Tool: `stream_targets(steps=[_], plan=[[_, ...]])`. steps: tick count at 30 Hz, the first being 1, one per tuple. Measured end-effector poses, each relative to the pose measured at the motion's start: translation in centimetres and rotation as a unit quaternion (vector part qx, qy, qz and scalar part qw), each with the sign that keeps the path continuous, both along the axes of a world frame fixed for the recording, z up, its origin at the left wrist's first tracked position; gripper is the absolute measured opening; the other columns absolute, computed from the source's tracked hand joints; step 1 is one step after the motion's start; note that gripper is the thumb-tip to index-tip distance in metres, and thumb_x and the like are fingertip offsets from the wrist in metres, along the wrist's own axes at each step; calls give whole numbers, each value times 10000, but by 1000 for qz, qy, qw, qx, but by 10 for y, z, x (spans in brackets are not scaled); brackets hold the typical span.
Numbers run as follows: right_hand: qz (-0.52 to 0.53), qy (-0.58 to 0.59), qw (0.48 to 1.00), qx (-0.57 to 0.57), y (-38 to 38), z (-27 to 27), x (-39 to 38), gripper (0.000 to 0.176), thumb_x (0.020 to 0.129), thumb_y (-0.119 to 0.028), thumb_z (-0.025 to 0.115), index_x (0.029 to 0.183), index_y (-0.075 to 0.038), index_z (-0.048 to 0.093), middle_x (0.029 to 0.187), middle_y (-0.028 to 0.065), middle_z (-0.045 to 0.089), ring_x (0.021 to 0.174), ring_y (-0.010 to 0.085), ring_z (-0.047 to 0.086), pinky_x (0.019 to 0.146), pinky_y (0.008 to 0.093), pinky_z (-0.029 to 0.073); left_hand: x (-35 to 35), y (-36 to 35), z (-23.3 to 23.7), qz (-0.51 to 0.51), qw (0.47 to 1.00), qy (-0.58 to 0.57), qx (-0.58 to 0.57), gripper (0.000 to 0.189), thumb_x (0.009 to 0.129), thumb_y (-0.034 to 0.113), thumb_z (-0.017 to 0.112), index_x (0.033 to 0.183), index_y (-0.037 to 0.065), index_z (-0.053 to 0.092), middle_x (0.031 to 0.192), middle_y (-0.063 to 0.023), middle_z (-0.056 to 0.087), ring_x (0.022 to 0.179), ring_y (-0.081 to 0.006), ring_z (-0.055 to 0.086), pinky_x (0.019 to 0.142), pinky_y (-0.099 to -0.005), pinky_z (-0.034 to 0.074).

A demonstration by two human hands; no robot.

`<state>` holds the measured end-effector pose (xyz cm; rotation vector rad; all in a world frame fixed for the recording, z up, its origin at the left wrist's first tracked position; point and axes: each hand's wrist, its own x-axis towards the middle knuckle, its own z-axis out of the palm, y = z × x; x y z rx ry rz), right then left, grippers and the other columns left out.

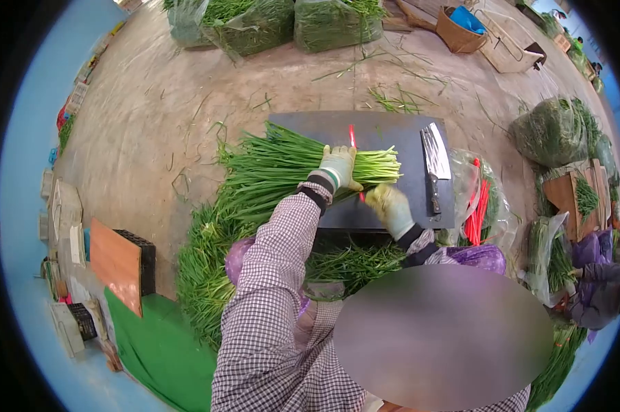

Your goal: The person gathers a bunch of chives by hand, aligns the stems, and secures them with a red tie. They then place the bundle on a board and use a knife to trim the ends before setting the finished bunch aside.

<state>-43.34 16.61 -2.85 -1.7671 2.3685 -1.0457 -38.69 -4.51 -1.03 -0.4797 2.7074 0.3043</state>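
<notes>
My left hand (pixel 337 167), in a pale work glove, presses down over a thick bunch of garlic chives (pixel 275 168) on the dark board. The pale cut stem ends point right and the green leaves spread left. A red tie strip (pixel 352 135) runs under the bunch and shows on both sides of it. My right hand (pixel 390 208), also gloved, is closed at the strip's near end, its fingers curled and partly hidden. A cleaver (pixel 435 161) with a dark handle lies flat on the board, right of the stems.
The dark board (pixel 399 127) stands before me. More loose chives (pixel 203 275) are heaped at left. Red strips (pixel 476 213) lie on a plastic bag at right. Filled bags (pixel 337 27) and a basket (pixel 459 34) stand farther off. Another person (pixel 602 295) is at right.
</notes>
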Motion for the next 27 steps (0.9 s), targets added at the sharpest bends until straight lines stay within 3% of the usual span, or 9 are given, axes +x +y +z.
stream_targets(steps=[2, 7, 11, 14, 17, 18, 20, 22, 27], plan=[[-19, 103, 984, 141, -23, 33, -21, 93, 863, -225, 649, 825, -141, 637, 766, 62, 620, 713, 267, 658, 626, 407, 527, -6, -4, -2, -3, 1000, -19, 22, 1193, 618, 613, 848, 1509, 34, 306, 1456, -200, 458, 1405, -356, 392, 1188, -535, 240], [64, 208, 967, 133, -62, 31, -56, 121, 840, -225, 632, 901, -138, 690, 799, 59, 691, 702, 238, 695, 603, 369, 546, -6, -4, 10, 3, 998, -50, 47, 1367, 566, 670, 863, 1572, 46, 179, 1619, -197, 226, 1504, -351, 232, 1205, -528, 218], [124, 239, 949, 161, -76, 43, -46, 176, 849, -246, 620, 929, -110, 698, 780, 75, 689, 706, 235, 702, 594, 370, 544, -2, 5, -2, 19, 1000, 10, 2, 1352, 553, 696, 842, 1563, 51, 214, 1555, -178, 332, 1461, -343, 302, 1179, -555, 246], [97, 226, 939, 239, -86, 43, -44, 263, 853, -316, 653, 979, -89, 697, 825, 98, 710, 779, 278, 715, 658, 394, 556, 1, 11, -16, 27, 998, 40, -41, 1291, 564, 664, 847, 1538, 36, 278, 1436, -148, 453, 1397, -315, 388, 1162, -559, 274], [70, -21, 976, 203, -121, 47, -90, 396, 832, -401, 701, 1064, -80, 688, 921, 122, 728, 880, 333, 711, 743, 428, 556, 9, 23, -8, 0, 995, 42, -86, 1020, 652, 582, 815, 1432, 45, 436, 1305, -141, 555, 1246, -299, 527, 1115, -506, 335], [14, 8, 972, 236, -137, 40, -103, 451, 786, -433, 756, 1087, -103, 696, 1020, 127, 728, 943, 358, 697, 807, 455, 547, 13, 26, -6, 10, 992, 80, -95, 989, 648, 560, 827, 1406, 43, 457, 1260, -134, 579, 1204, -293, 557, 1100, -480, 355], [-94, 20, 972, 216, -160, -6, -117, 389, 802, -409, 753, 1055, -117, 714, 1075, 151, 713, 963, 351, 689, 812, 454, 536, 18, 29, -9, 16, 986, 142, -87, 808, 623, 495, 867, 1215, 66, 524, 1103, -99, 621, 1080, -272, 601, 1012, -428, 402], [-84, -66, 969, 221, -173, -34, -124, 339, 796, -348, 748, 1047, -121, 729, 1084, 158, 710, 960, 346, 687, 819, 454, 536, 22, 33, -5, 14, 985, 139, -106, 776, 624, 495, 866, 1181, 71, 531, 1098, -97, 617, 1077, -260, 596, 1006, -419, 402], [-46, -56, 994, 82, -172, -32, -119, 179, 805, -272, 688, 892, -116, 694, 880, 146, 691, 852, 369, 674, 749, 475, 536, 24, 31, -17, 15, 986, 138, -96, 883, 627, 511, 858, 1287, 40, 508, 1160, -117, 607, 1135, -279, 577, 1063, -435, 374]])
